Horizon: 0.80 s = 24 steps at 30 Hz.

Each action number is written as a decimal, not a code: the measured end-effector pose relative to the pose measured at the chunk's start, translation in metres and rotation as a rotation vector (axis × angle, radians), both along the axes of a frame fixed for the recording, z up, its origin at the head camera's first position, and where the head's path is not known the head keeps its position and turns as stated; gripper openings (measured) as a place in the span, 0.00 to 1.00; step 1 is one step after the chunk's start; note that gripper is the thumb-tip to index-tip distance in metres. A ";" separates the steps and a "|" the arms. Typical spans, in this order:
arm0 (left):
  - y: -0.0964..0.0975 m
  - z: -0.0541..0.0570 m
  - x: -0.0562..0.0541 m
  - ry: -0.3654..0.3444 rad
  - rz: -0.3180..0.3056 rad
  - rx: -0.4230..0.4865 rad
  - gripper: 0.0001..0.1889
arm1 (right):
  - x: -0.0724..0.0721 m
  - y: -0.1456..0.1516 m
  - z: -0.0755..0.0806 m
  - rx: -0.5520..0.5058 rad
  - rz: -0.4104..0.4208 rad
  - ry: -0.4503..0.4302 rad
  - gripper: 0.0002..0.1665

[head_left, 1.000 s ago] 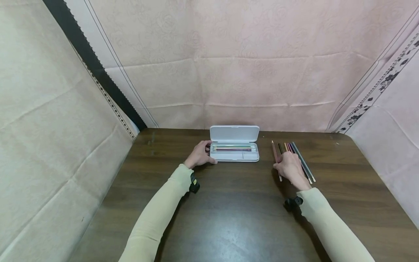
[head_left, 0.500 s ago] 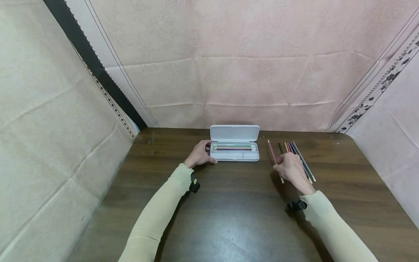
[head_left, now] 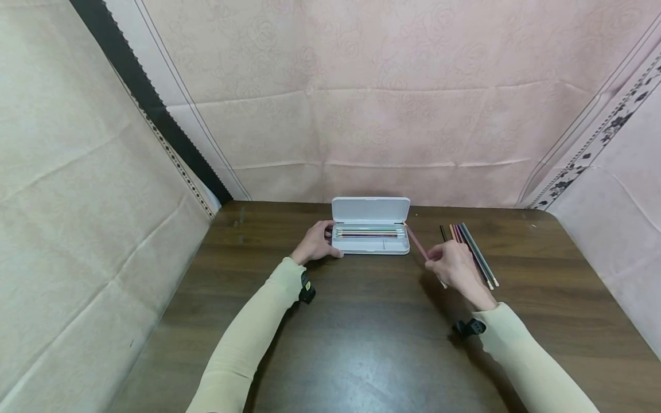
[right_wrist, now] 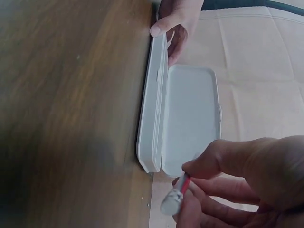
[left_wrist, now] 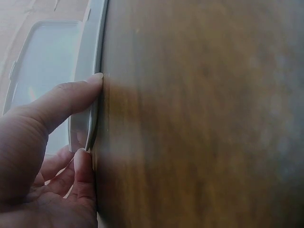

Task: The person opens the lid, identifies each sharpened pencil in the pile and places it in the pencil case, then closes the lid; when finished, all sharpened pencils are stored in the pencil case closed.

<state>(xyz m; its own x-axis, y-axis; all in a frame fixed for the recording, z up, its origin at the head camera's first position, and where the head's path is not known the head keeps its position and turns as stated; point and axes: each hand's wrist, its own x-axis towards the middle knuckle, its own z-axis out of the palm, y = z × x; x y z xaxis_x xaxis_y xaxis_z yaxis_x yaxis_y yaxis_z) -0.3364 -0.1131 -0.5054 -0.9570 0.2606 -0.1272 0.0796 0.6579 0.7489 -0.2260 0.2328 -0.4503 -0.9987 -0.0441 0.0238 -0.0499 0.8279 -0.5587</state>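
Note:
A white pencil case (head_left: 356,248) lies with its lid (head_left: 370,210) raised at the table's far side, and several pencils (head_left: 368,233) lie lengthwise in it. My left hand (head_left: 312,244) holds the case's left end; in the left wrist view the thumb lies along the front wall (left_wrist: 90,52) and the fingertips touch the end. Between thumb and fingers of my right hand (head_left: 455,265) is a pinkish-red pencil (head_left: 417,241), slanted, its tip by the case's right back corner. Its pale eraser end (right_wrist: 172,202) sticks out toward the right wrist camera.
Several loose pencils (head_left: 481,257) lie side by side just right of my right hand, partly hidden by it. The brown wooden table (head_left: 361,321) ends at a pale cloth backdrop (head_left: 382,132). More cloth hangs at both sides.
My right hand has drawn the pinkish-red pencil away from the loose pencils and swung its tip left to the case. The left hand stays on the case.

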 end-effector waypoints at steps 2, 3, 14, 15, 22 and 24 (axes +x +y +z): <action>0.000 0.000 0.000 -0.004 0.001 0.000 0.50 | 0.000 -0.001 0.000 -0.016 0.011 0.009 0.11; 0.000 0.000 0.000 -0.006 0.001 0.000 0.50 | 0.000 -0.002 0.001 -0.019 0.019 0.019 0.11; -0.001 0.000 0.000 -0.004 -0.002 -0.004 0.50 | -0.010 -0.011 0.000 -0.062 0.124 0.064 0.10; -0.001 0.000 0.000 -0.004 -0.002 -0.003 0.50 | -0.012 -0.013 0.000 -0.061 0.135 0.073 0.09; -0.001 0.001 0.000 -0.010 0.001 0.008 0.50 | -0.027 -0.023 -0.002 -0.081 0.213 0.124 0.10; 0.000 0.001 0.001 -0.011 0.004 0.006 0.50 | -0.031 -0.026 -0.004 -0.079 0.248 0.137 0.10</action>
